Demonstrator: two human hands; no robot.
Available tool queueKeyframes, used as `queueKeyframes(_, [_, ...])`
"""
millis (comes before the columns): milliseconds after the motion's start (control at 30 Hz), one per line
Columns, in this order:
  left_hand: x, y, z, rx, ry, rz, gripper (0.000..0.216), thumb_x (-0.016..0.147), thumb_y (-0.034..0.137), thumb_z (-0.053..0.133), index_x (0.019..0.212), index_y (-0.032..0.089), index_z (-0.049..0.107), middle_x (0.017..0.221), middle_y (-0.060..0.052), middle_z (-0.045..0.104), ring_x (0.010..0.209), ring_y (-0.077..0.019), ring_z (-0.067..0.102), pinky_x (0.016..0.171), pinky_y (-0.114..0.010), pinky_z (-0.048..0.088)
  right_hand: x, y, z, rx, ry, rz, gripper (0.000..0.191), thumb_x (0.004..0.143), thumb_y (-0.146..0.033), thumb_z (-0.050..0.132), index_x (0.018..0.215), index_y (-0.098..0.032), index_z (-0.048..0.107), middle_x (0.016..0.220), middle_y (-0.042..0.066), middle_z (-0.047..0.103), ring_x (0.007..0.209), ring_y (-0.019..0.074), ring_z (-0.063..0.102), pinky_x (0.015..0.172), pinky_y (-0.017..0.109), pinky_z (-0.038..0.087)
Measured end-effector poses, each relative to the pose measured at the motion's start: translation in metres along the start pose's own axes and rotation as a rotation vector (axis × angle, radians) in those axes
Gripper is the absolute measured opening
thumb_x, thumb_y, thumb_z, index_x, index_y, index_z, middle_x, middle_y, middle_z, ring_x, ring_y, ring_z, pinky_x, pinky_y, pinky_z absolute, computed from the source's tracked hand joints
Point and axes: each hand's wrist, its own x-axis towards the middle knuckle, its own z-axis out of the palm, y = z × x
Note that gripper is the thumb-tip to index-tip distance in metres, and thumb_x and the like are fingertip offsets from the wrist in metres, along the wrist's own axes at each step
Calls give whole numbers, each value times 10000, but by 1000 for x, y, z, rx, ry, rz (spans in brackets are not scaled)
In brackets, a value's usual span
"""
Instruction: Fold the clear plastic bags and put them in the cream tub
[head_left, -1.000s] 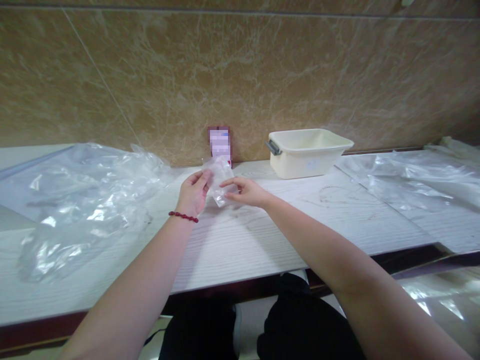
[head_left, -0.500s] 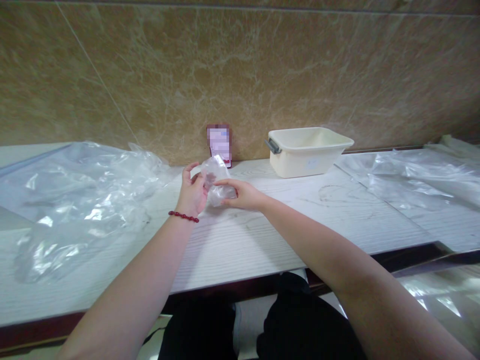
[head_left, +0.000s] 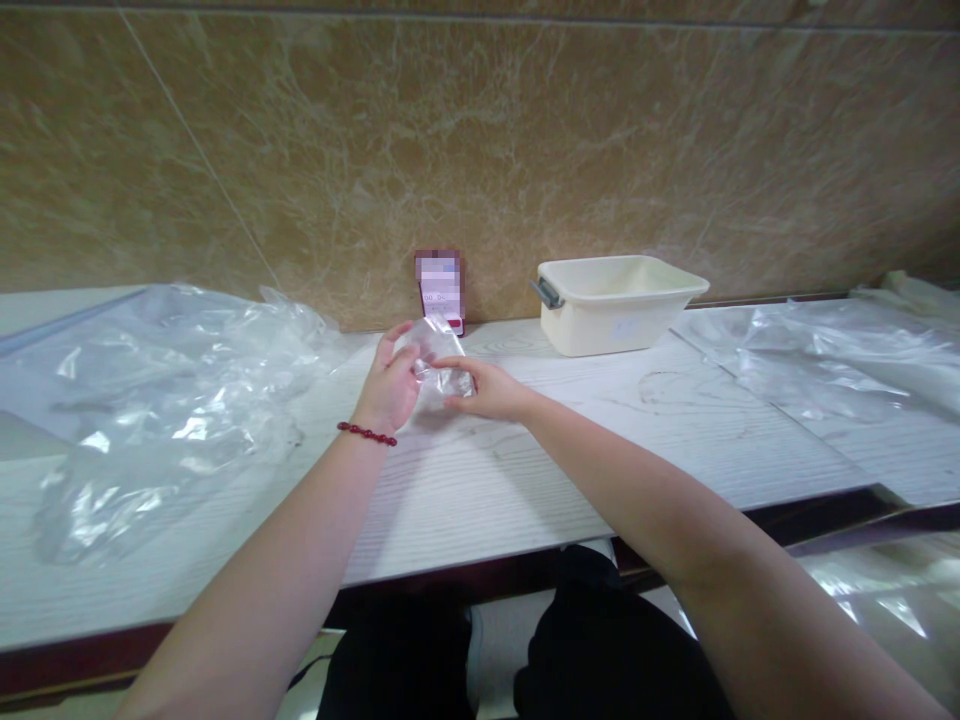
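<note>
Between my hands, just above the white wood-grain table (head_left: 480,490), is a small clear plastic bag (head_left: 439,345), partly folded. My left hand (head_left: 391,385), with a red bead bracelet at the wrist, grips the bag's left side between thumb and fingers. From the right, my right hand (head_left: 487,388) pinches the bag's lower right part, thumb below and fingers above. The fingers cover some of the bag, and I cannot tell whether anything lies inside it. Right behind the bag, a phone (head_left: 441,285) with a lit screen leans upright against the wall.
A cream plastic bin (head_left: 600,318) with a grey handle stands at the back right. Large clear plastic sheets or bags (head_left: 187,400) spread over the table's left side. More clear plastic (head_left: 832,360) lies at the far right. The brown marble wall (head_left: 480,150) borders the table's back.
My left fingers have closed in more on the bag, and the bag looks flatter and has shifted slightly between my hands. My right hand has barely moved.
</note>
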Motion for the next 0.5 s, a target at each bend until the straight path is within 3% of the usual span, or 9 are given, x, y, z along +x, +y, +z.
queueKeyframes(167, [2,-4,-1,28,73,-23,409,683,29,495,987,300,535,763,23,599,683,-74,564,630,-175,425,1,3,0,6,16,3,557,625,-190,595,1154,-215,425,1119,25,502,1010,142,456,884,308,331])
queueKeyframes(367, [3,-3,-1,10,17,6,367,746,70,420,1012,308,509,830,8,618,762,-90,567,704,-227,436,0,2,-1,22,5,45,592,635,-206,588,1187,-209,374,1114,37,492,844,126,503,767,294,399])
queueKeyframes(500, [3,-4,-1,39,40,-3,309,759,72,389,941,263,551,861,-10,620,784,-101,565,703,-229,438,0,1,0,-8,9,20,592,620,-214,602,1173,-208,392,1092,34,498,892,138,478,793,296,376])
